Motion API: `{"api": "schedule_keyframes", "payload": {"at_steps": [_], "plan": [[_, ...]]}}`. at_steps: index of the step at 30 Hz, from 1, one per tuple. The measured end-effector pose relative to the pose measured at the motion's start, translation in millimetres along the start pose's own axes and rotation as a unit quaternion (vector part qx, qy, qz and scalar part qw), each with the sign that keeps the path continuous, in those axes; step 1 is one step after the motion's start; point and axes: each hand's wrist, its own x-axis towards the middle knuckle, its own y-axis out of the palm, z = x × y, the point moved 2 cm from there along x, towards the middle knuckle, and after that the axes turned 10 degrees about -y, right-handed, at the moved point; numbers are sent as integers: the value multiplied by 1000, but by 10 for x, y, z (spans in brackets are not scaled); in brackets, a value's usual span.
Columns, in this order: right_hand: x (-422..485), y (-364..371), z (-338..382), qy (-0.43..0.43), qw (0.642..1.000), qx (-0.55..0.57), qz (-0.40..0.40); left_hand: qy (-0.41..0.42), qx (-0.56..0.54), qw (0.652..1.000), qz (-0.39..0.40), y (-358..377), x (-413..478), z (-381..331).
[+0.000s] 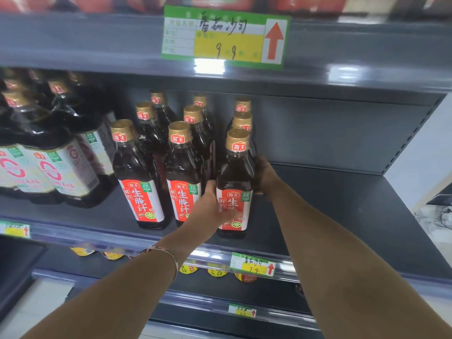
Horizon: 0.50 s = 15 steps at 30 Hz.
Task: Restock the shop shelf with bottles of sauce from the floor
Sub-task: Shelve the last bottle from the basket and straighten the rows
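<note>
A dark sauce bottle (pixel 235 177) with a gold cap and red-and-white label stands upright at the front of the grey shelf (pixel 342 216). My left hand (pixel 212 206) wraps its lower left side over the label. My right hand (pixel 266 176) presses its right side from behind. Two more rows of the same sauce bottles (pixel 137 172) stand to its left, and two matching bottles (pixel 242 118) stand behind it.
Bigger dark bottles with pale labels (pixel 56 167) fill the shelf's left end. Bare shelf stretches to the right as far as the side panel (pixel 415 143). Green-and-yellow price tags (pixel 225 36) hang on the shelf edges. Yellow-lidded jars (pixel 217 271) sit on the shelf below.
</note>
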Motion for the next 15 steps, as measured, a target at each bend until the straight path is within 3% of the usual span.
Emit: {"api": "schedule_keyframes", "payload": {"at_steps": [2, 8, 10, 15], "plan": [[23, -12, -13, -26, 999, 14, 13, -3, -12, 1000, 1, 11, 24, 11], [320, -62, -175, 15, 997, 76, -16, 4, -17, 1000, 15, 19, 46, 45], [166, -35, -105, 32, 998, 55, -12, 8, -19, 1000, 19, 19, 50, 47], [-55, -50, -15, -36, 996, -79, 23, 14, -36, 999, 32, 8, 32, 54]]}}
